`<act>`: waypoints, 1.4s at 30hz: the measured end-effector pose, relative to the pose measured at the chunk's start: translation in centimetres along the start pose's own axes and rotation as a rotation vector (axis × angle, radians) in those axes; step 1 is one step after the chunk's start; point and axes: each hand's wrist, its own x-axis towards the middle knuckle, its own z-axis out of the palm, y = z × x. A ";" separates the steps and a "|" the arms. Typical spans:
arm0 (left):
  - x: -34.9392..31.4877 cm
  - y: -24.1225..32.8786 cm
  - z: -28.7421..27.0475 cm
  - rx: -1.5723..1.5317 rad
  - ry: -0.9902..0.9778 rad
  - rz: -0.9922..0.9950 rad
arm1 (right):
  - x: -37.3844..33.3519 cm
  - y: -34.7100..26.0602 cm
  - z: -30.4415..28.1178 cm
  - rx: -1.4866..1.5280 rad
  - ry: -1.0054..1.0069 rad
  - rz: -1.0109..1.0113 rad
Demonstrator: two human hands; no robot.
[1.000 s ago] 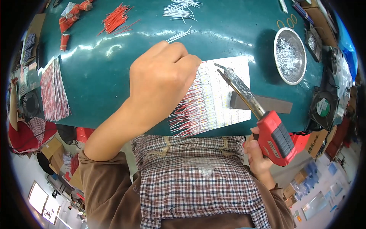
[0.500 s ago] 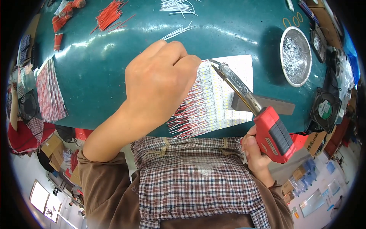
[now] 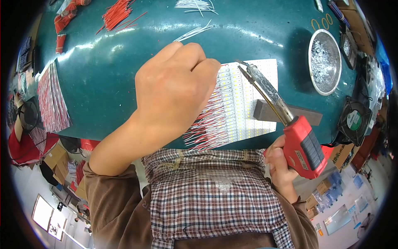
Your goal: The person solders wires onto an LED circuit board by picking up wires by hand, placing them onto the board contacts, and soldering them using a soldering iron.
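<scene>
My left hand (image 3: 174, 87) is closed in a pinch at the far left corner of a white sheet of LED strip boards (image 3: 244, 87). A bit of red shows by the fingertips, but what they pinch is hidden. Many red and white wires (image 3: 205, 128) stick out from the sheet's left side. My right hand (image 3: 282, 166) grips the red handle of a soldering gun (image 3: 304, 145), with a thin brass-coloured tube running along its barrel. Its tip hovers over the sheet's far edge, a little right of my left fingertips. A dark grey bar (image 3: 286, 113) lies across the sheet's right part.
On the green table (image 3: 103, 99) are a metal bowl of solder scraps (image 3: 324, 62), red wires (image 3: 116, 15), white wires (image 3: 194, 31) and a bundle of wired strips (image 3: 53, 99). A black fan (image 3: 354, 118) stands at right. Another person's red sleeve (image 3: 31, 145) shows at far left.
The soldering gun's tip has moved a little to the right, away from my left fingertips. My left hand keeps its pinch at the sheet's corner.
</scene>
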 end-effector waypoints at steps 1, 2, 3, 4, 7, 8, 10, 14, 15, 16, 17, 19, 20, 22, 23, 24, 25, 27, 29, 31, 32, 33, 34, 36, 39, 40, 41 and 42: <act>0.0 0.0 0.0 0.000 0.002 0.000 | 0.0 0.0 0.0 0.000 -0.001 0.001; 0.0 0.0 0.0 0.001 0.001 -0.001 | 0.0 -0.1 0.0 0.008 -0.001 -0.005; 0.0 0.1 -0.1 0.007 -0.005 -0.003 | 0.0 -0.1 0.0 0.015 0.001 -0.011; 0.0 0.1 -0.1 0.014 -0.012 -0.004 | 0.0 -0.1 0.0 0.015 0.001 -0.010; -0.1 0.3 -0.5 0.023 -0.058 -0.030 | -0.2 0.1 -0.1 0.042 0.001 -0.011; -0.1 0.3 -0.8 0.023 -0.059 -0.030 | -0.3 0.2 -0.1 0.049 0.005 -0.013; 0.1 0.2 -1.7 -0.005 0.012 -0.040 | -0.4 0.5 -0.3 0.054 0.014 -0.013; 0.5 0.6 -2.6 -0.011 0.034 -0.064 | -0.9 0.3 -0.5 0.039 0.030 -0.016; 0.3 0.6 -2.4 -0.048 0.039 -0.039 | -0.9 0.1 -0.5 0.040 0.028 -0.010; 0.1 0.7 -2.1 -0.087 0.044 -0.012 | -1.0 0.2 -0.5 0.044 0.024 -0.012; 0.0 1.1 -1.8 -0.082 0.043 -0.014 | -1.2 0.2 -0.7 0.044 0.003 0.001; -0.3 1.7 -1.2 -0.085 -0.015 -0.059 | -1.5 0.3 -0.8 0.039 -0.011 0.018; -0.4 1.7 -0.9 -0.086 -0.016 -0.059 | -1.5 0.2 -0.9 0.009 -0.020 0.022; -0.5 1.6 -0.6 -0.063 0.005 -0.042 | -1.5 0.0 -0.9 -0.022 -0.027 0.027; -0.4 1.6 -0.5 -0.063 0.004 -0.042 | -1.5 -0.1 -0.8 -0.017 -0.043 0.030; -0.4 1.6 -0.3 -0.074 0.026 -0.042 | -1.4 -0.1 -0.8 -0.012 -0.056 0.034; -0.4 1.6 -0.2 -0.084 0.049 -0.041 | -1.6 0.1 -0.8 -0.012 -0.056 0.035; -0.3 1.6 -0.2 -0.089 0.050 -0.037 | -1.9 0.7 -1.0 -0.060 -0.048 0.038; -0.2 1.5 -0.1 -0.096 0.052 -0.032 | -1.5 0.4 -0.8 -0.040 -0.051 0.021; -0.2 1.5 0.0 -0.077 0.054 -0.029 | -1.1 0.3 -0.7 -0.017 -0.058 0.003; -0.2 1.5 -0.1 -0.077 0.054 -0.030 | -1.0 0.3 -0.8 -0.032 -0.075 -0.003; -0.2 1.5 -0.1 -0.077 0.048 -0.028 | -0.9 0.3 -0.8 -0.048 -0.091 -0.008; -0.2 1.5 -0.1 -0.078 0.042 -0.026 | -0.9 0.2 -0.7 -0.048 -0.091 -0.008; -0.2 1.5 0.0 -0.082 0.043 -0.026 | -0.8 -0.1 -0.4 -0.002 -0.054 0.020; -0.2 1.4 0.1 -0.094 0.050 -0.025 | -0.8 0.0 -0.2 0.018 -0.024 0.042; -0.2 1.4 0.1 -0.105 0.056 -0.023 | -0.7 0.0 -0.2 0.018 -0.023 0.043; -0.2 1.4 0.2 -0.106 0.056 -0.023 | -0.7 0.0 -0.2 0.018 -0.025 0.028; -0.2 1.5 0.1 -0.103 0.054 -0.025 | -0.6 0.0 -0.2 0.020 -0.029 0.014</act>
